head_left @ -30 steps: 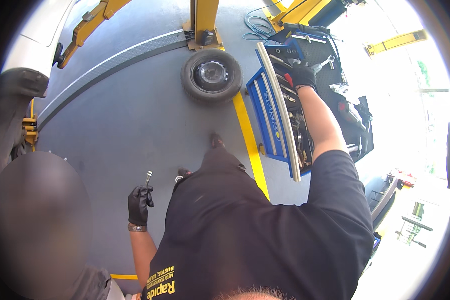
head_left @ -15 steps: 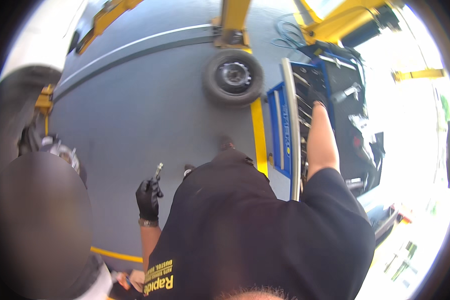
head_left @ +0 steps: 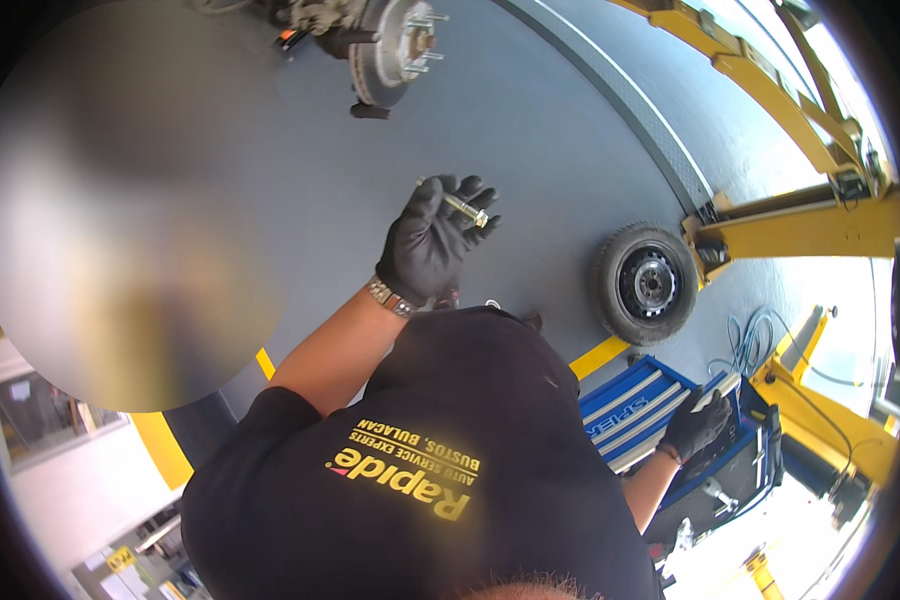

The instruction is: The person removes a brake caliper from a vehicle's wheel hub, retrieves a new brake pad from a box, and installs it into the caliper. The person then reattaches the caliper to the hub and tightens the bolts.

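Observation:
My left hand (head_left: 417,247), in a black glove, is raised palm up in front of my body. A slim metal bolt (head_left: 465,210) lies across its curled fingers, held with the thumb, its flanged head pointing to the right. On the right, my gloved right hand (head_left: 694,430) rests at the pale front edge of a drawer (head_left: 638,453) in a blue tool cabinet (head_left: 625,398). Its fingers are apart, and no tool shows in it. A brake disc (head_left: 378,55) with bare wheel studs is at the top, beyond my left hand.
A wheel with its tyre (head_left: 646,284) lies on the grey floor before a yellow lift post (head_left: 800,232). A blue hose (head_left: 755,340) coils beside the cabinet. A silver tool (head_left: 718,493) sits on the cabinet's dark top. A blurred patch covers the upper left.
The view has swung leftward, bringing the brake disc in. My left hand has come up and opened its palm around the bolt. My right hand has withdrawn from inside the drawer to its front edge.

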### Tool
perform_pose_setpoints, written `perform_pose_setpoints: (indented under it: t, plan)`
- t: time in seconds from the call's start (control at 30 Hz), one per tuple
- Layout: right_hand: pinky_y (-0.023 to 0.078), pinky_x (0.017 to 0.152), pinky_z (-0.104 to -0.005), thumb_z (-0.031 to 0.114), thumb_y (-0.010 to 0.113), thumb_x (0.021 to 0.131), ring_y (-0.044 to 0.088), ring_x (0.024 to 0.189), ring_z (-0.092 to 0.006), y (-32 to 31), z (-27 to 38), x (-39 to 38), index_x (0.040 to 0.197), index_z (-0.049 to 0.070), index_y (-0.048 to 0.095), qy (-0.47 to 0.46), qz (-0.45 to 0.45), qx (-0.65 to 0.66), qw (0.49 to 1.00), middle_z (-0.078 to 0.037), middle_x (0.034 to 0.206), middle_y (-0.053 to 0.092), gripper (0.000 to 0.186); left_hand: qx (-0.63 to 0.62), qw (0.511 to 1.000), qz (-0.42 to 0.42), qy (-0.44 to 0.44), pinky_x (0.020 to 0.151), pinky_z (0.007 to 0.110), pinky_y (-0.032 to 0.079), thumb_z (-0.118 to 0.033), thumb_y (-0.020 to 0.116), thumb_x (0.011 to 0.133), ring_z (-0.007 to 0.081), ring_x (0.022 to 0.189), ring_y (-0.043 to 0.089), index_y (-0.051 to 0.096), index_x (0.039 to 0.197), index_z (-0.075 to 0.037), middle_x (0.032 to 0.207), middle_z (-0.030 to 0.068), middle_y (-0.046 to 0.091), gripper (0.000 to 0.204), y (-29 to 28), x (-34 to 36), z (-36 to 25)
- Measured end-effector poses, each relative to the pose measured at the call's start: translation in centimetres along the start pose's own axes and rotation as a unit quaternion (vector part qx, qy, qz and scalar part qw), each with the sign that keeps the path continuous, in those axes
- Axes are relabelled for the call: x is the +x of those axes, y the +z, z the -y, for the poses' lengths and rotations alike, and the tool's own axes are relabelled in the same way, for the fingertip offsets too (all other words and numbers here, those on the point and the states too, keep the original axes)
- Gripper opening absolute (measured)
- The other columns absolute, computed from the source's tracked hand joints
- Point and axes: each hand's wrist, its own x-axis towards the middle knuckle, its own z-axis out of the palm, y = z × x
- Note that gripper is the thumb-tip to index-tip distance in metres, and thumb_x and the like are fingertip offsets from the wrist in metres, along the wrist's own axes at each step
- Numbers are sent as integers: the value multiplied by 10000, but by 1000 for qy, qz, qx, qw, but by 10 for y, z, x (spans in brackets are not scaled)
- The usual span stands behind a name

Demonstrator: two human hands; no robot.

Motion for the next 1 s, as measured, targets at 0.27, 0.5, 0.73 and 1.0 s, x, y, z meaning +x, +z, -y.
perform_pose_setpoints:
  t: [0.27, 0.5, 0.73, 1.0]
  plan:
    - [444, 1049, -547, 243, 665, 947, 568, 1193, -434, 28, 4, -50, 1017, -29, 690, -218, 190, 168, 943, -238, 1200, 635, 282, 205, 965, -161, 8, 506, 247, 296, -400, 502, 1067, 86, 516, 347, 541, 1369, -66, 650, -43, 385, 452, -15, -13, -20]
    - [483, 991, -522, 208, 647, 957, 616, 1102, -411, 36, -35, -61, 1000, -33, 678, -191, 239, 148, 940, -214, 1116, 672, 248, 488, 828, -225, 159, 645, 260, 476, -142, 561, 1018, 92, 681, 552, 593, 1395, -49, 779, -4, 598, 389, -56, -7, -97]
    - [496, 967, -473, 183, 631, 975, 635, 1058, -385, 39, -8, -32, 1034, -19, 684, -125, 199, 161, 958, -207, 1089, 685, 218, 770, 546, -116, 309, 731, 300, 538, -95, 652, 950, 173, 795, 674, 746, 1167, -84, 919, 75, 724, 237, -93, 59, -186]
    - [491, 994, -452, 166, 680, 953, 639, 1108, -360, 9, 176, -36, 1094, -11, 695, -119, 188, 297, 929, -186, 1158, 681, 227, 747, 590, 91, 291, 790, 294, 539, 13, 606, 953, 167, 852, 672, 706, 1135, -43, 986, 67, 708, 215, -118, 100, -221]
